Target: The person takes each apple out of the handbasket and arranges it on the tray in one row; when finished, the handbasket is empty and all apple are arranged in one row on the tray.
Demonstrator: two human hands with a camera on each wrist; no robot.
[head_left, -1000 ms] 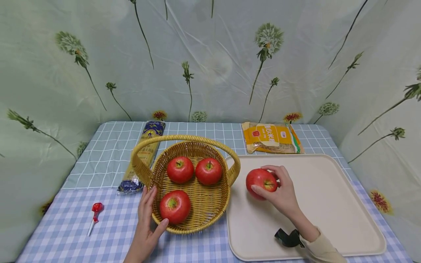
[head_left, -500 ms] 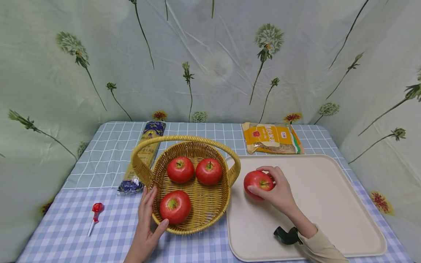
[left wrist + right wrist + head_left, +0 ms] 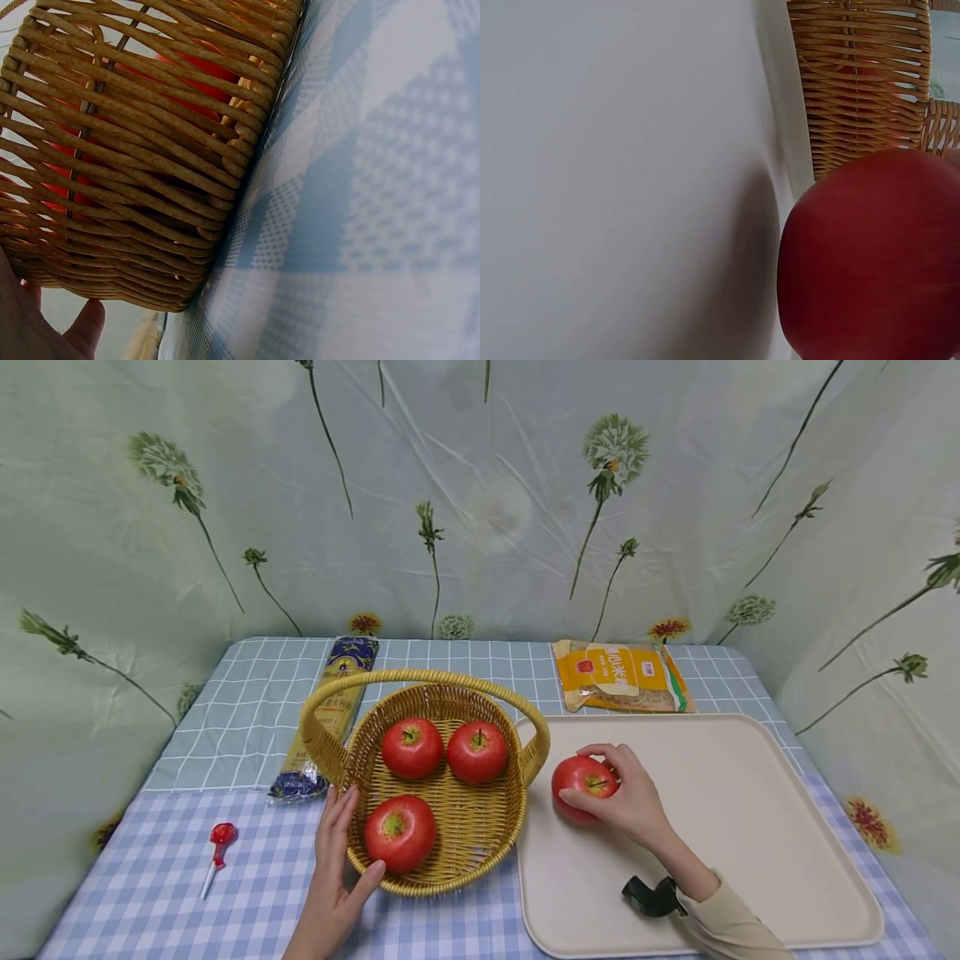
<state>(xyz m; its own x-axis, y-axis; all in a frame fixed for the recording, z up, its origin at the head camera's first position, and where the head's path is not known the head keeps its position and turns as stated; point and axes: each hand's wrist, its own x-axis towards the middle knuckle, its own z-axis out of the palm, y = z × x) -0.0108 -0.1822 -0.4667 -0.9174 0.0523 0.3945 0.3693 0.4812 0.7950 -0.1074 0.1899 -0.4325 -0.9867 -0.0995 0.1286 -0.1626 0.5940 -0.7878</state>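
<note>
My right hand (image 3: pixel 628 806) grips a red apple (image 3: pixel 581 787), thumb on the near side and fingers at the far side. The apple is over the left part of the beige tray (image 3: pixel 750 827); whether it touches the tray I cannot tell. In the right wrist view this apple (image 3: pixel 877 262) fills the lower right, close to the basket. My left hand (image 3: pixel 333 868) rests against the left front of the wicker basket (image 3: pixel 465 852), fingers fairly straight, thumb at the rim. Three red apples lie inside: one back left (image 3: pixel 411 748), one back right (image 3: pixel 477 752), one front left (image 3: pixel 401 833).
A spaghetti packet (image 3: pixel 300 774) lies behind the basket's left side. A red lollipop (image 3: pixel 222 835) is at the far left. An orange noodle packet (image 3: pixel 618 677) lies behind the tray. The basket's handle (image 3: pixel 420 676) arches over it. A black wrist device (image 3: pixel 651 897) sits under my right wrist.
My right hand and its apple have moved a little left toward the basket and slightly nearer me. The left hand and the basket stay in place.
</note>
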